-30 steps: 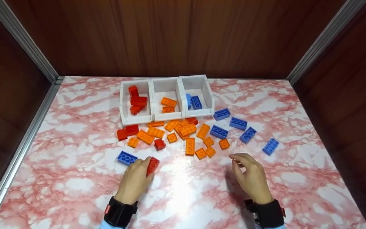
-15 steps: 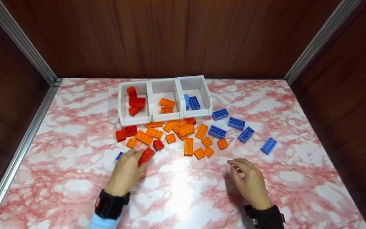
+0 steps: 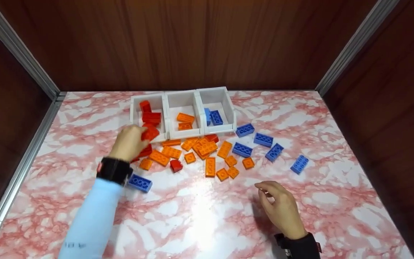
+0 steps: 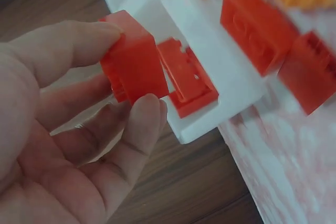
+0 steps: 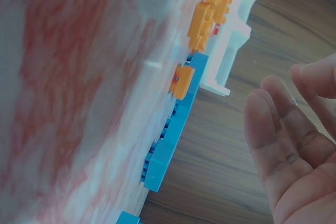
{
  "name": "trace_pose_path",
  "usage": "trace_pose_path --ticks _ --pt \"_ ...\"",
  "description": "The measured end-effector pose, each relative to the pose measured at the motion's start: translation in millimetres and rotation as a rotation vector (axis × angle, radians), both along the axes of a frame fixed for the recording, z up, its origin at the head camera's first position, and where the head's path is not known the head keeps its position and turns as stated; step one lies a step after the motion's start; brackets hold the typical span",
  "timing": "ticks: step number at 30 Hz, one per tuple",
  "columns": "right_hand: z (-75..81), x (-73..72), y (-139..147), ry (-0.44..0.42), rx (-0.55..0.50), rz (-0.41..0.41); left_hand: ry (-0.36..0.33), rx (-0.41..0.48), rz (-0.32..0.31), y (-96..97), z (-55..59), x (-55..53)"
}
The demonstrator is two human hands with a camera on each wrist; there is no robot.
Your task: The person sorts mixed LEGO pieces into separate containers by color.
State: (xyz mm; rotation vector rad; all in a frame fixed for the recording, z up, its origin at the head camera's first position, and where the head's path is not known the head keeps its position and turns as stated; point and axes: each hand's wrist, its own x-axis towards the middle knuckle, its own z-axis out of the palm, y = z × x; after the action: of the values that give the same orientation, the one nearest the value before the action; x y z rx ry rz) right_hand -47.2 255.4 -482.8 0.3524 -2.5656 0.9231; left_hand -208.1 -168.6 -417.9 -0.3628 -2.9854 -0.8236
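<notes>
My left hand (image 3: 129, 142) pinches a red toy brick (image 4: 137, 64) between thumb and fingers, at the front wall of the left white bin (image 3: 133, 109). Several red bricks (image 3: 152, 117) lie inside that bin. In the left wrist view the held brick overlaps the bin's opening, with a red brick (image 4: 187, 77) showing behind it. My right hand (image 3: 280, 207) hovers over the front right of the table, its fingers loosely bent and holding nothing. Nearest to it are a small orange brick (image 3: 248, 163) and a blue brick (image 3: 299, 164).
The middle bin (image 3: 182, 98) holds orange bricks, the right bin (image 3: 212, 91) blue ones. Loose orange bricks (image 3: 210, 167) lie in front of the bins, blue ones (image 3: 263, 139) to the right. One blue brick (image 3: 140, 183) lies beside the left wrist. Wooden panels enclose the table.
My left hand has carried the red brick from the front left of the table forward to the left bin. The blue brick it covered is in view again. The right hand has barely moved.
</notes>
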Motion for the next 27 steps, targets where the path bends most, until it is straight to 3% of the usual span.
trace_pose_path --ticks 3,6,14,19,27 --pt "1.2 0.1 1.3 0.0 -0.006 0.012 -0.02 -0.062 -0.019 -1.1 1.9 -24.4" --pt "0.8 -0.5 4.4 0.026 -0.005 0.027 -0.053 -0.099 -0.042 0.1 1.0 -42.0" --pt "1.3 -1.0 12.7 0.065 0.009 0.023 -0.033 -0.103 -0.057 8.0 -13.0 -73.2" --pt "-0.3 -2.5 16.0 0.056 0.007 0.015 -0.012 -0.085 -0.049 10.0 -21.1 -80.0" --pt "2.0 -3.4 19.8 0.016 0.007 -0.018 0.033 -0.042 -0.03 13.2 -18.9 -68.0"
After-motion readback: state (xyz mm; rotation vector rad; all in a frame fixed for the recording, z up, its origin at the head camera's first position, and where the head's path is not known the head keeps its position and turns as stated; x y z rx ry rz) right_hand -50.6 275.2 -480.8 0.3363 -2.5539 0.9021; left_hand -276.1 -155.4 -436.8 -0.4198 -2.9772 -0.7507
